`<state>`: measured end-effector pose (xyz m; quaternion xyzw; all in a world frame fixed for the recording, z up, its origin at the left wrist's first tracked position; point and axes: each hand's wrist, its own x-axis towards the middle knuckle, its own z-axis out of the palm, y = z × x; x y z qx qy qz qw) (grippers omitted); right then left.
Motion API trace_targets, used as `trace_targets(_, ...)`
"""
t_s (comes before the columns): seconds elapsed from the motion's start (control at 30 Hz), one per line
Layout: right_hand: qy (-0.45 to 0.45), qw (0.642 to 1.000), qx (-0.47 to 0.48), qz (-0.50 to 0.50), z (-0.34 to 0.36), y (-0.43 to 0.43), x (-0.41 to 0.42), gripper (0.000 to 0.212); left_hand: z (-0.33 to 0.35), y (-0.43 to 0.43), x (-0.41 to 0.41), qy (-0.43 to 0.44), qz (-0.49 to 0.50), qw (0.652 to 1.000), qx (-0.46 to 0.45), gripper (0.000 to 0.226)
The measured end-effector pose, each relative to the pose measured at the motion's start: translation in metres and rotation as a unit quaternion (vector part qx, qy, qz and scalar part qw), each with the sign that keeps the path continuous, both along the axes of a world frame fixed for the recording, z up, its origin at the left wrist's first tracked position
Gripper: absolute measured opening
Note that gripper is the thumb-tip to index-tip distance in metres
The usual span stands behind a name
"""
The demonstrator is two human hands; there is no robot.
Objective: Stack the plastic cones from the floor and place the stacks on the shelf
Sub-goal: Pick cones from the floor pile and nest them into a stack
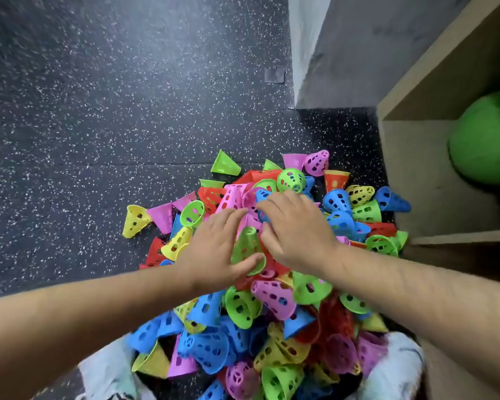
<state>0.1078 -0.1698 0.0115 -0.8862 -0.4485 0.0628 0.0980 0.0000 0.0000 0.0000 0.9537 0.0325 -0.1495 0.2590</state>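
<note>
A big pile of perforated plastic cones (272, 295) in pink, blue, green, yellow and red lies on the floor in front of me. Both my hands are on top of it. My left hand (214, 249) holds a green cone (246, 245) that points away from me, with the thumb laid across its wide rim and the fingers along its left side. My right hand (295, 229) lies flat just to the right of that cone, its thumb against the cone's side and its fingertips resting on a pink cone (250, 202) and a blue one.
A wooden shelf unit (416, 174) stands on the right, with a green ball (485, 137) in its lower compartment. A grey wall corner (329, 67) rises behind the pile. Speckled black rubber floor (98, 111) stretches to the left. My knees in light jeans (104, 370) flank the pile.
</note>
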Motion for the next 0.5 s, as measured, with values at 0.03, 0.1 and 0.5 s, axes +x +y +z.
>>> trace_targets(0.03, -0.021, 1.0, 0.018, 0.013, -0.007, -0.004, 0.002, 0.036, -0.008, -0.002, -0.001, 0.004, -0.006, 1.0, -0.002, 0.1)
trace_targets(0.1, -0.056, 0.997, 0.036, 0.026, -0.019, -0.01, 0.005, 0.035, -0.022, -0.005, -0.004, -0.007, -0.024, 1.0, 0.018, 0.1)
trace_targets(0.5, -0.015, 0.999, -0.03, -0.04, 0.058, -0.037, -0.075, 0.034, 0.031, -0.033, -0.029, 0.006, 0.05, 0.999, 0.0, 0.046)
